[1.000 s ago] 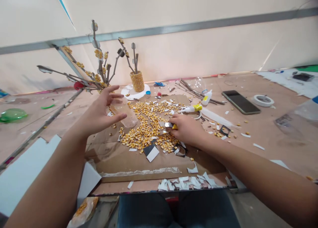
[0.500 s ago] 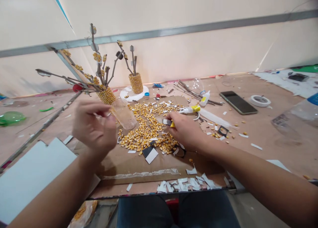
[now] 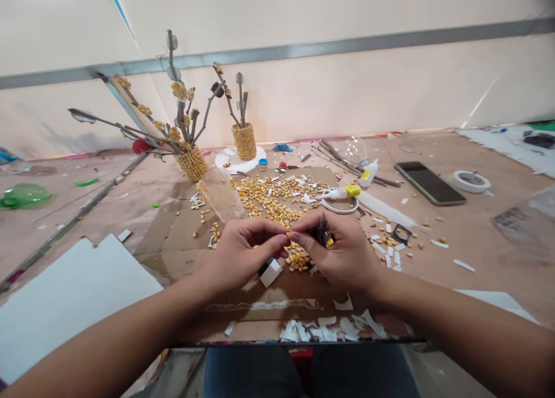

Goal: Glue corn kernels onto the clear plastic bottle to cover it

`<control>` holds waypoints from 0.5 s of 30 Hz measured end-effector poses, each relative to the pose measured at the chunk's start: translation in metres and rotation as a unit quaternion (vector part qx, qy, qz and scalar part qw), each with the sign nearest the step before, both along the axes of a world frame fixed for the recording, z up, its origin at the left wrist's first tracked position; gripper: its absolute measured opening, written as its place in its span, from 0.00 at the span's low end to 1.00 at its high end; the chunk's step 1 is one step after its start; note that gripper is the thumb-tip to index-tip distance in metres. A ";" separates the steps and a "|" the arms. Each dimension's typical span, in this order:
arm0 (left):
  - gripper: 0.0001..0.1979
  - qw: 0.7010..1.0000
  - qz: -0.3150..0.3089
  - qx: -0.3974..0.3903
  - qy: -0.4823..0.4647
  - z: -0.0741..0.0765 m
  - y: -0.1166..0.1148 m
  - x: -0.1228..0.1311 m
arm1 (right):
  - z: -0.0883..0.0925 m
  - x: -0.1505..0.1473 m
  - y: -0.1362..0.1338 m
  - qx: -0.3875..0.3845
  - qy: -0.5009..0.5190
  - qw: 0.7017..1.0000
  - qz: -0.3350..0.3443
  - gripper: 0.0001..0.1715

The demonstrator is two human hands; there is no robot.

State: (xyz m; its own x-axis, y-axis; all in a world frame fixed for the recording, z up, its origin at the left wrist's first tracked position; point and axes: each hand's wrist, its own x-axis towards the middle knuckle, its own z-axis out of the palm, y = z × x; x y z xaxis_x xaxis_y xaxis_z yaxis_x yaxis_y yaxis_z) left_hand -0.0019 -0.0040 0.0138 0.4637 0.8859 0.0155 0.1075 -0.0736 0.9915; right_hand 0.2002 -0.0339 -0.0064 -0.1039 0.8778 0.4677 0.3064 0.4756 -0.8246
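Note:
Both my hands meet over a heap of corn kernels (image 3: pixel 271 198) spread on a sheet of cardboard (image 3: pixel 173 236). My left hand (image 3: pixel 243 250) pinches a small yellow piece, seemingly a kernel, at its fingertips. My right hand (image 3: pixel 342 250) is closed round a small dark tool with a yellow end (image 3: pixel 324 236), and its fingertips touch those of the left. A clear plastic bottle (image 3: pixel 219 198) lies on its side just left of the heap. A glue tube with a yellow cap (image 3: pixel 340 192) lies beyond my right hand.
Two kernel-covered pots with twig branches (image 3: pixel 191 161) (image 3: pixel 244 140) stand at the back. A phone (image 3: pixel 429 182) and a tape roll (image 3: pixel 470 181) lie to the right. White foam board (image 3: pixel 65 294) lies at the front left. Paper scraps (image 3: pixel 329 325) litter the near edge.
My left hand came down from beside the twig pot to the middle and now pinches against my right hand. The right hand lifted off the kernels and drew nearer.

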 end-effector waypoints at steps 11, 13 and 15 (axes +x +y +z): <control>0.17 0.968 -0.024 -0.201 -0.148 0.001 0.004 0.004 | -0.003 0.017 0.011 0.077 -0.213 0.973 0.050 0.41; 0.18 0.963 -0.032 -0.222 -0.152 0.001 0.002 0.005 | -0.005 0.017 0.012 0.088 -0.250 0.963 0.052 0.40; 0.19 0.961 -0.036 -0.231 -0.150 0.001 0.000 0.006 | -0.006 0.015 0.011 0.099 -0.268 0.957 0.053 0.38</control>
